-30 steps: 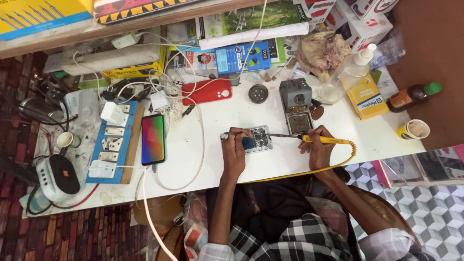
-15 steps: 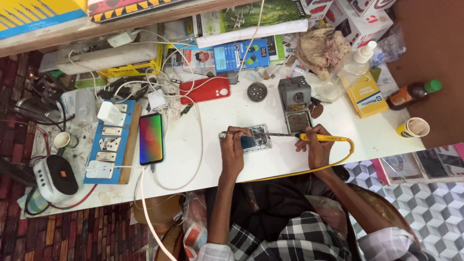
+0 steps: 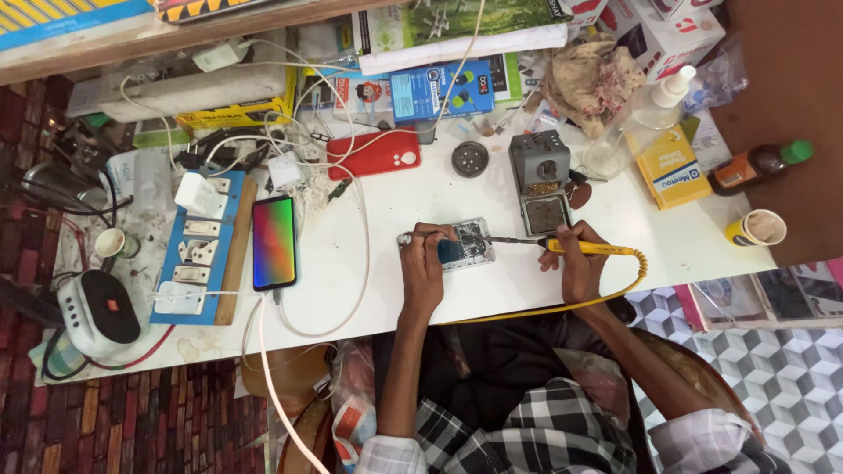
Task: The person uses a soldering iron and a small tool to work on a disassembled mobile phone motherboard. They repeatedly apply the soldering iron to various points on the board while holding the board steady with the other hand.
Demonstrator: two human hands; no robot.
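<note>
an opened phone (image 3: 465, 245), its circuit side up, lies flat near the front middle of a white workbench (image 3: 421, 290). the left hand (image 3: 424, 256) rests on the phone's left end, fingers closed around a thin metal tool whose tip pokes out to the left — whether it is tweezers cannot be told. the right hand (image 3: 575, 259) is wrapped tight around the yellow handle of a soldering iron (image 3: 562, 247), which lies nearly level, its dark tip touching the phone's right edge. a yellow coiled cord (image 3: 606, 294) loops from the handle back along the table's front edge.

just behind the phone stands a grey soldering stand (image 3: 540, 180), with a small round black disc (image 3: 470, 159) to its left. a red phone case (image 3: 374, 154) lies farther left. a lit smartphone (image 3: 274, 243) with a rainbow screen sits on a white charging cable (image 3: 351, 263), beside a blue switchboard (image 3: 204, 250). a paper cup (image 3: 757, 227) and a yellow box (image 3: 672, 165) sit at the right — well apart from the hands.
</note>
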